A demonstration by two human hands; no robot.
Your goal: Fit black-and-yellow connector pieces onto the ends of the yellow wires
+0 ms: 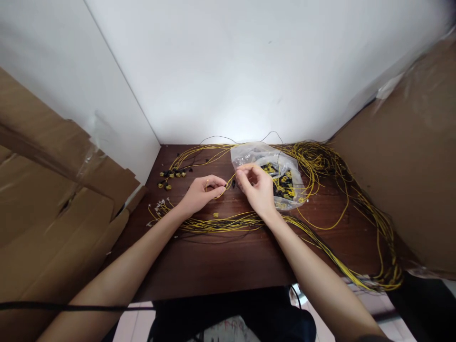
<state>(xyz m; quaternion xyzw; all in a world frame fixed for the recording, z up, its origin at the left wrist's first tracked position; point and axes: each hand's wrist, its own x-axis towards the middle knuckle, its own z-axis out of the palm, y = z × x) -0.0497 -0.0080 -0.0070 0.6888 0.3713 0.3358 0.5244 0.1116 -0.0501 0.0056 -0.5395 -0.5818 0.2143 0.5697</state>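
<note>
Over the middle of the dark brown table, my left hand (203, 194) pinches a small dark piece on a thin yellow wire (231, 182) between thumb and fingertips. Just to the right, my right hand (257, 186) is closed with thumb and forefinger on the same wire. Beside and behind my right hand lies an open clear plastic bag (297, 166) holding yellow and black connectors (287, 183). A bundle of yellow and black wires (228, 222) runs below both hands. One loose yellow connector (215, 215) lies between the hands and the bundle.
Several yellow and black connectors (173, 174) on wires lie at the table's back left. Tangled yellow wires (317, 159) fill the back right and hang over the right front edge. Cardboard (53, 204) stands at the left, more cardboard (402, 156) at the right, a white wall (231, 71) behind.
</note>
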